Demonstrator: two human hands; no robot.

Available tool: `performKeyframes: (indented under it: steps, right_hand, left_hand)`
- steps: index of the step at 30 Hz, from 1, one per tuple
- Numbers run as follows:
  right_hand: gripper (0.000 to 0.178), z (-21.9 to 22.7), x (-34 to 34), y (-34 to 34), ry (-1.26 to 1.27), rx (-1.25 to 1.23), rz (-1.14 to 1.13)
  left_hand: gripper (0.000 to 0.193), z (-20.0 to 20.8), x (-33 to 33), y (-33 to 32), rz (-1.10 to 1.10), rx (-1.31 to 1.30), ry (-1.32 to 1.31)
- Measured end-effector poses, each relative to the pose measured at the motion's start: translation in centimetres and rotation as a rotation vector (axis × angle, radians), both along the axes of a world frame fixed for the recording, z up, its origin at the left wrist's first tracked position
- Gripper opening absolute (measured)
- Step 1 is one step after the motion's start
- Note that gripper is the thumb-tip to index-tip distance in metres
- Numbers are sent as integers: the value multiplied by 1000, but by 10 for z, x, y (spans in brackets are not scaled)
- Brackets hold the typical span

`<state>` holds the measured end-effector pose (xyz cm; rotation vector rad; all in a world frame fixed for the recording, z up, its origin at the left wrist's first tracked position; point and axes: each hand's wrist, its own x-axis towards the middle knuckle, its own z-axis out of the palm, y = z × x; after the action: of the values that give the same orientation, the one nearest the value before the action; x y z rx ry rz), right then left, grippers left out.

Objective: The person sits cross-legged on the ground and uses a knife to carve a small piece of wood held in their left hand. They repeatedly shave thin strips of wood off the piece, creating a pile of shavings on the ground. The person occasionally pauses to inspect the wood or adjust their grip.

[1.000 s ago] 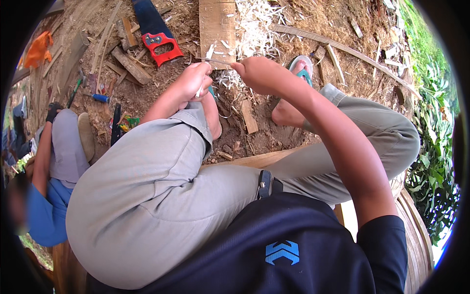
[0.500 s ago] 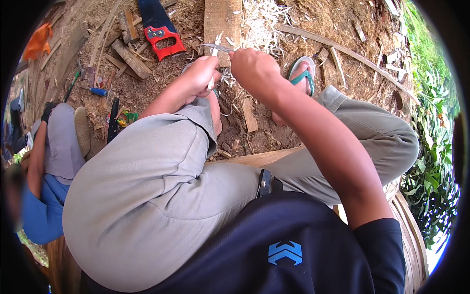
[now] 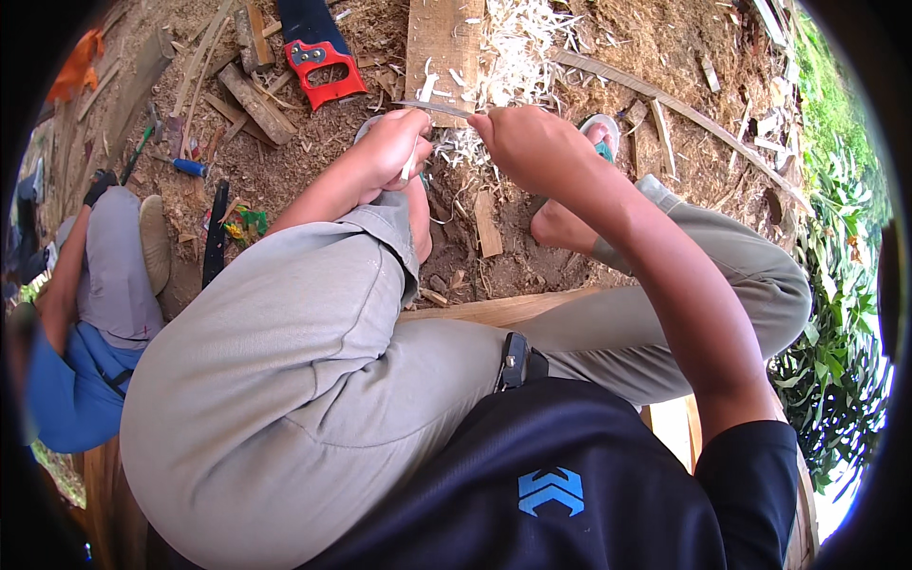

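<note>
My left hand (image 3: 391, 147) is closed around a thin, pale wooden stick (image 3: 408, 167), its lower end showing below the fingers. In my right hand (image 3: 540, 142) is a knife (image 3: 432, 107), the handle hidden by the fist. Its narrow blade points left and lies across the stick just beyond my left fingers. Beneath both hands stretches a flat wooden plank (image 3: 445, 43), with pale shavings (image 3: 518, 47) heaped along its right side. My left forearm rests by my raised left knee.
A handsaw (image 3: 323, 71) with a red handle lies left of the plank, near wood offcuts (image 3: 256, 104). Farther left are a blue-handled tool (image 3: 189, 167) and a seated person in blue (image 3: 85, 380). A long curved wooden strip (image 3: 665, 95) lies at right, with green plants (image 3: 836, 323) beyond.
My right hand has moved a little to the right with the knife, and its blade lies lower across the stick. My left hand keeps its hold. The view has shifted slightly.
</note>
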<state>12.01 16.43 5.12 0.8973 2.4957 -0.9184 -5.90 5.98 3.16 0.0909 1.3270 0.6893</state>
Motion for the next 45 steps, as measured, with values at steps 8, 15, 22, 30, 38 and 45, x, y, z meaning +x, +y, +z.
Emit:
performKeyframes:
  steps: [8, 15, 22, 30, 38, 45]
  right_hand:
    - [47, -7, 0, -15, 15, 209, 75]
    - [45, 23, -23, -28, -214, 150, 36]
    - [47, 17, -30, -37, -190, 194, -76]
    - [17, 30, -35, -39, -325, 146, 17]
    - [43, 15, -31, -48, -197, 223, -75]
    - [42, -12, -42, -52, -181, 255, -188]
  left_hand:
    - [17, 0, 5, 3, -77, 16, 119]
    - [17, -10, -2, -1, -101, 11, 70]
    - [19, -9, -6, -5, -68, 20, 71]
    - [22, -11, -11, -9, -52, 30, 23]
    - [22, -8, -12, -11, -29, 47, 1]
    - [21, -16, -8, -8, -29, 46, -3]
